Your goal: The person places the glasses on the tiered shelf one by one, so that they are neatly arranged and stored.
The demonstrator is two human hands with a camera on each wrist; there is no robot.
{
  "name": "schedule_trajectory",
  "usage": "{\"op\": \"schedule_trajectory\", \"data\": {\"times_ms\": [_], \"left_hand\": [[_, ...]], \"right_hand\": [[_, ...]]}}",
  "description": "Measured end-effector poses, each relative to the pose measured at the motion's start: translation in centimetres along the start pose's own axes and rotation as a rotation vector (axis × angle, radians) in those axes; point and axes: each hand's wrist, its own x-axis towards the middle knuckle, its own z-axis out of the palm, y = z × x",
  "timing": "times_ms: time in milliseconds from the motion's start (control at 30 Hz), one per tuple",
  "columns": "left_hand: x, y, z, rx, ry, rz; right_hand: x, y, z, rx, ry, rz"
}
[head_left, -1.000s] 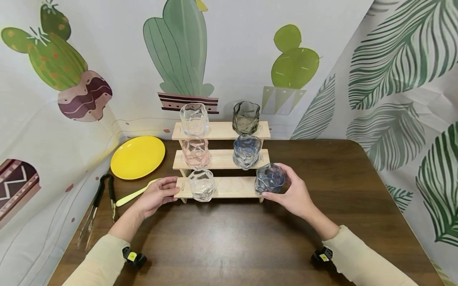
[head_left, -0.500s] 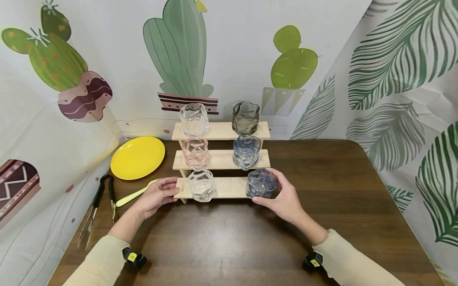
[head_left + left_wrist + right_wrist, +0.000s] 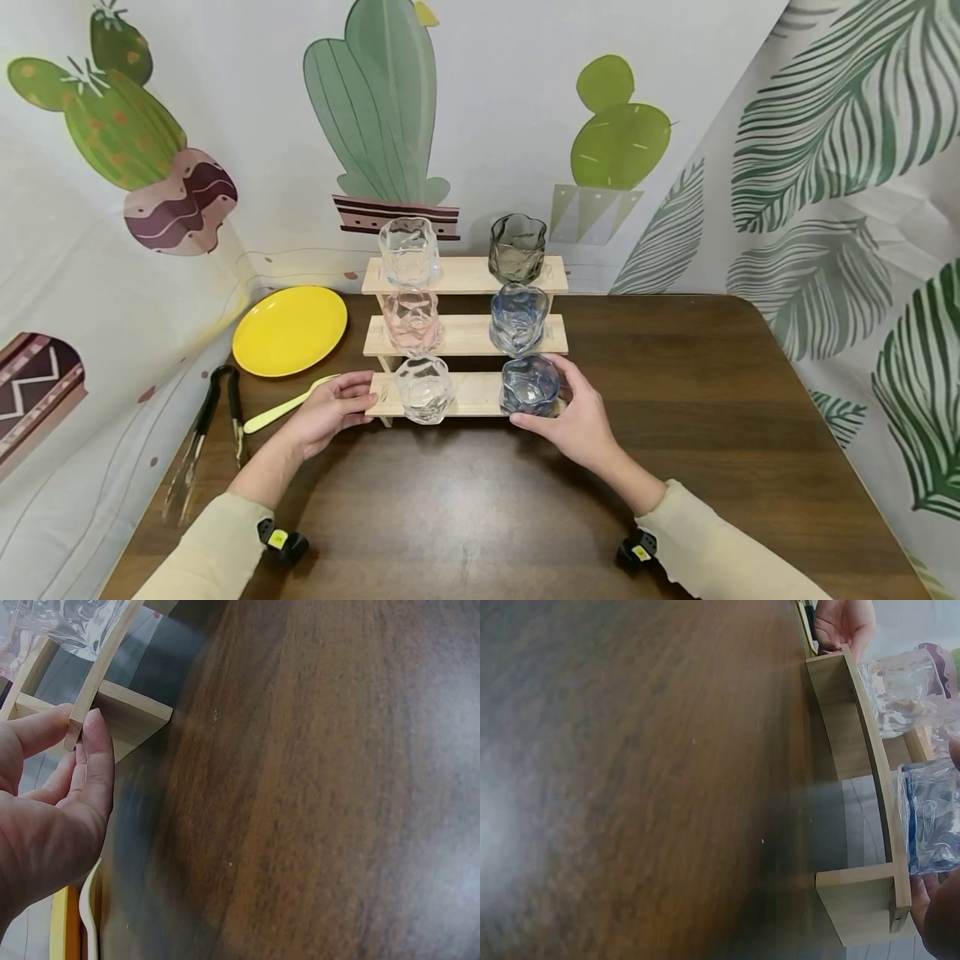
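Note:
My right hand [image 3: 573,417] grips a dark blue glass [image 3: 529,386] between thumb and fingers, at the right part of the lowest shelf. In the right wrist view the glass [image 3: 930,817] stands upright right at the board. My left hand [image 3: 333,411] pinches the left end of that lowest board, thumb above and fingers below, as the left wrist view shows. The three-tier wooden rack [image 3: 476,392] bears a clear glass [image 3: 424,390] at lower left, a pink glass [image 3: 412,323] and a blue glass [image 3: 518,321] on the middle tier, and a clear glass [image 3: 408,252] and a grey glass [image 3: 517,249] on top.
Left of the rack lie a yellow plate [image 3: 289,332], a pale yellow utensil [image 3: 281,410] partly behind my left hand, and black-handled tongs [image 3: 201,433]. The brown table [image 3: 465,508] meets a patterned cloth [image 3: 510,117] behind the rack.
My right hand has carried the dark blue glass leftward, from the right end of the lowest board to further in over it. My left hand keeps its place on the rack.

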Motion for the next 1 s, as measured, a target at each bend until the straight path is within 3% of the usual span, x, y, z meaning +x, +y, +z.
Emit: {"op": "schedule_trajectory", "data": {"times_ms": [600, 1000], "left_hand": [[0.0, 0.0, 0.0, 0.006, 0.001, 0.0], [-0.1, 0.3, 0.2, 0.018, 0.009, -0.011]], "right_hand": [[-0.1, -0.1, 1.2, -0.052, 0.104, -0.027], [-0.2, 0.1, 1.4, -0.053, 0.097, -0.04]]}}
